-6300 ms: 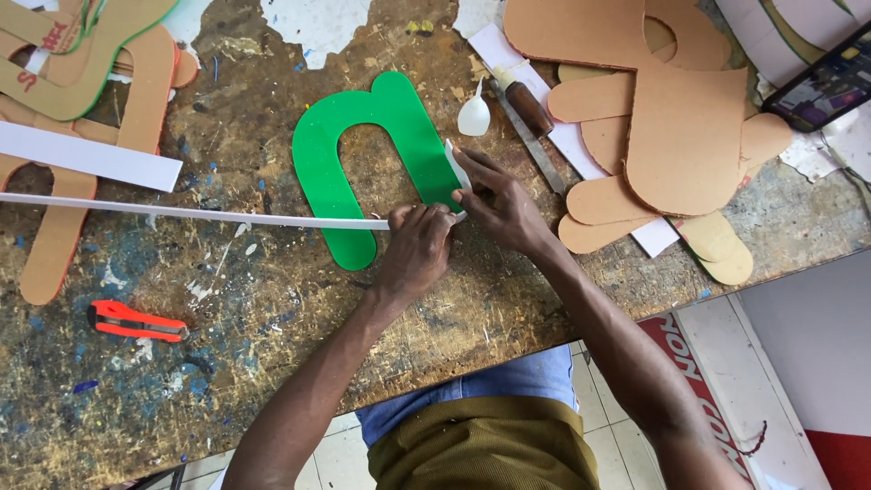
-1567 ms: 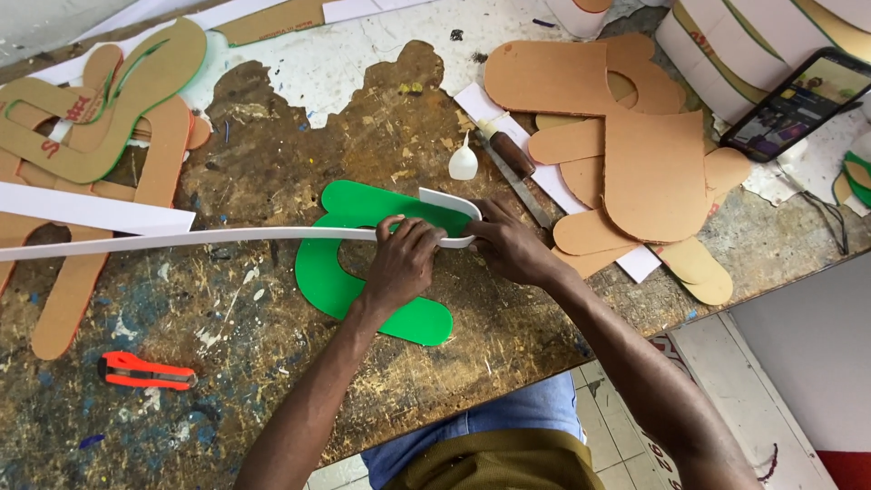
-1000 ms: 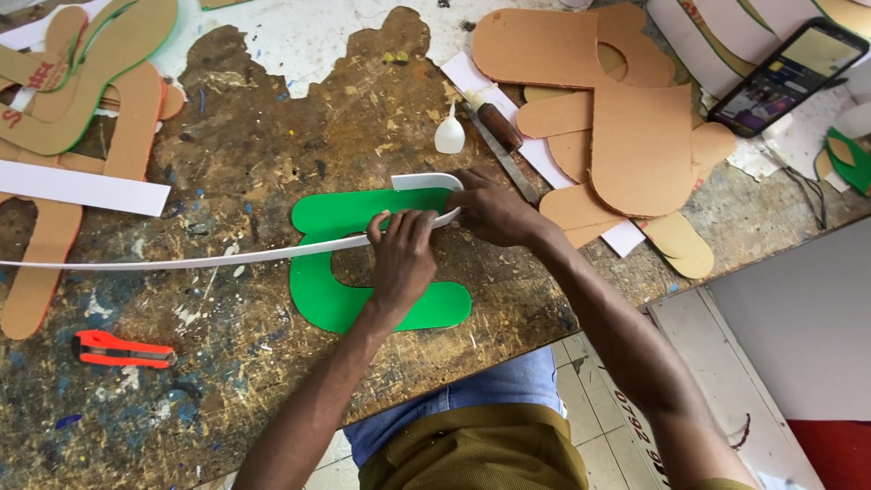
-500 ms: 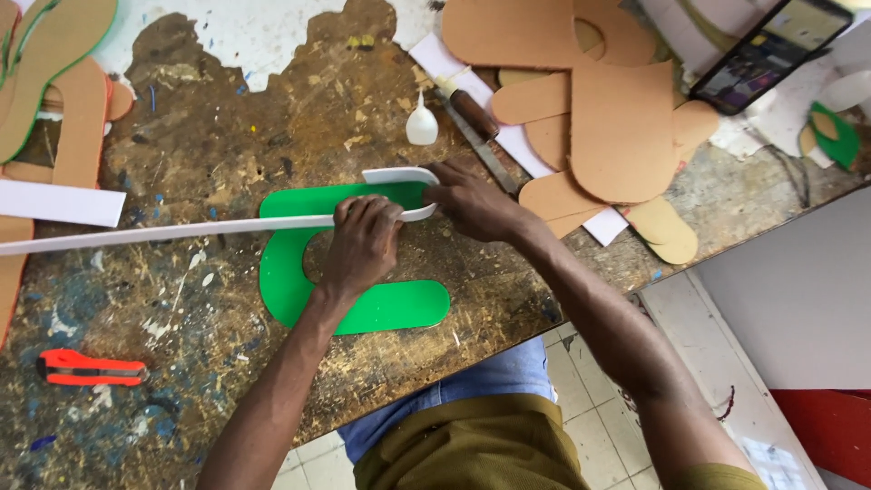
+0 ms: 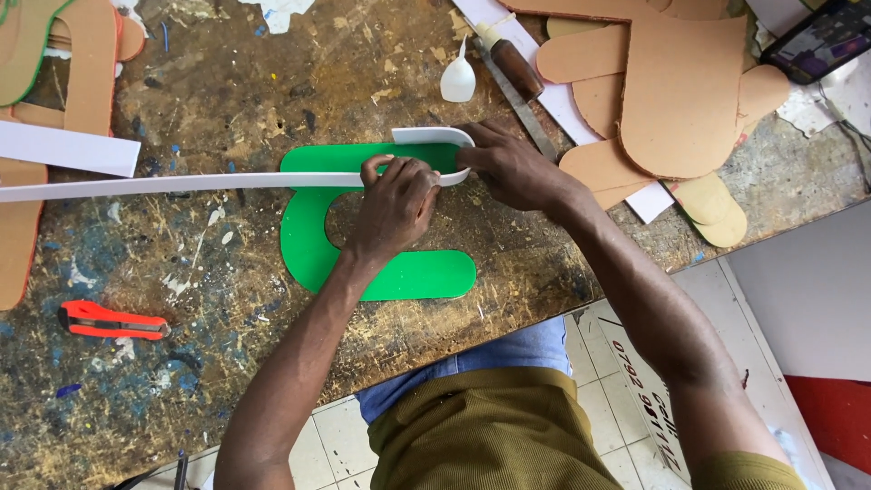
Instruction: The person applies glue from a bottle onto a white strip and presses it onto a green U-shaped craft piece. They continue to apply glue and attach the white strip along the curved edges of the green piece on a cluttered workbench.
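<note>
**Q:** Report the position of the workpiece.

**A:** The green U-shaped cutout (image 5: 318, 245) lies flat on the paint-stained workbench (image 5: 227, 82), its open end toward my right. A long white strip (image 5: 181, 183) stands on edge along the cutout's upper arm and curls around that arm's rounded tip.

**Q:** State of each hand?

**A:** My left hand (image 5: 392, 207) lies palm down on the upper arm, fingers curled and pressed together, fingertips against the strip's side. My right hand (image 5: 510, 166) sits at the rounded tip, fingers closed on the strip where it bends. Whether the thumb is behind the strip, I cannot tell.

**Q:** Adjacent items?

**A:** A red utility knife (image 5: 111, 321) lies well apart to my left. A small white glue nozzle (image 5: 457, 80) and a wooden-handled blade (image 5: 515, 74) lie just beyond my right hand. Tan cardboard cutouts (image 5: 676, 91) are stacked farther right.
</note>
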